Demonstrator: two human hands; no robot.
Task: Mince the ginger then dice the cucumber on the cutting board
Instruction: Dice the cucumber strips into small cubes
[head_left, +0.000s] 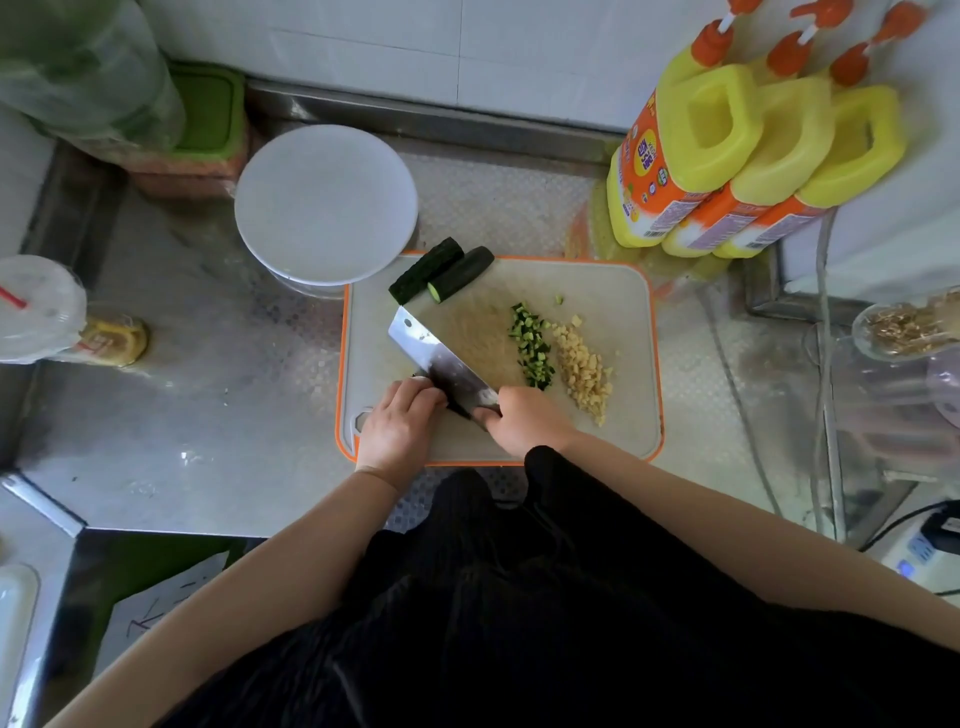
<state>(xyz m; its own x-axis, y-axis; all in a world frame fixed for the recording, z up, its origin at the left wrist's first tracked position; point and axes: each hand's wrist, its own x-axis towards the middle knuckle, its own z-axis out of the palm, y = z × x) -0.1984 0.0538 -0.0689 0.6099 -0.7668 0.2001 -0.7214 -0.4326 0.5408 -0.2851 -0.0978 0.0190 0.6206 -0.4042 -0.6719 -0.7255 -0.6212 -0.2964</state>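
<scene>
Dicing is the step in hand, by my reading — the ginger (583, 370) already lies minced in a pale heap on the right of the board (613, 291), a strip of cucumber dice (532, 347) just left of it. The right hand (522, 420) has its grip closed round the cleaver (441, 358) handle; the left hand (404, 422) curls onto a dark cucumber piece, mostly hidden, at the blade. Next come close, even cuts with fingertips tucked back. Two cucumber lengths (441, 275) wait at the far edge.
</scene>
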